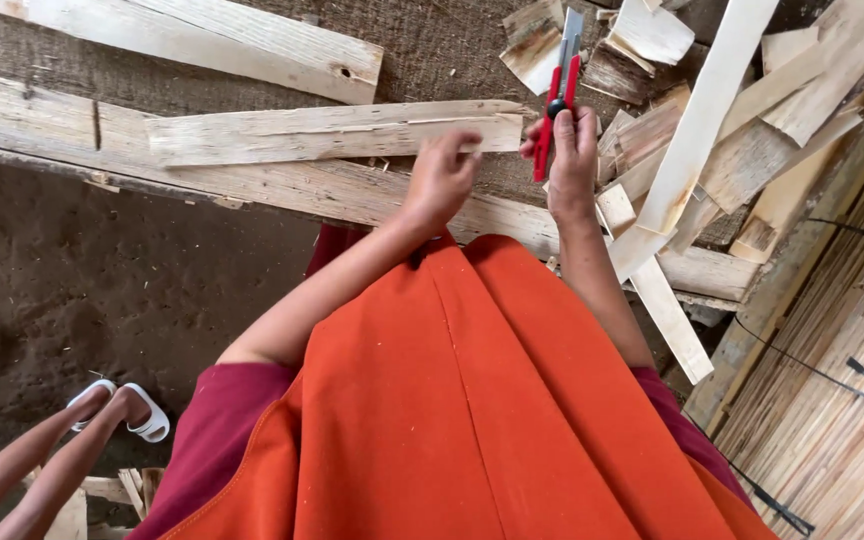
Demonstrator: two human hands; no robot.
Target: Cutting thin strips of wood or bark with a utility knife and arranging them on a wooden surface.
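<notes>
Right hand [572, 150]: fingers closed round the red handle of a utility knife [559, 90]; grey blade end upward, away from the body, knife nearly upright.

Left hand [442, 180]: fingers [467, 145] bent, tips touching the near edge of a short wood slat [332, 133] close to its right end; whether they pinch it cannot be told. Knife stands just beside that same end, to its right.

Short wood slat: pale, rough-sawn, flat and oblong, with a long split along the grain; lies crosswise atop a long plank [252, 180].

Long plank: weathered, grey-tan, splintered along its near edge; runs from the left border, passing under both hands.

Second plank [212, 40]: pale, with a dark knot near its right end; lies farther off, upper left, apart from the slat.

Offcut heap [742, 130]: thin strips and chips, pale to brown, stacked at mixed angles right of the knife hand.

Bundled thin strips [832, 400]: lower right, close-packed, crossed by dark cords.

Ground [102, 290]: brown, coarse, earthy.

Orange cloth [472, 400]: smooth, creased, over the lap, above a maroon garment [222, 400].

Another person's feet in white sandals [122, 405]: lower left, well apart from the hands.
</notes>
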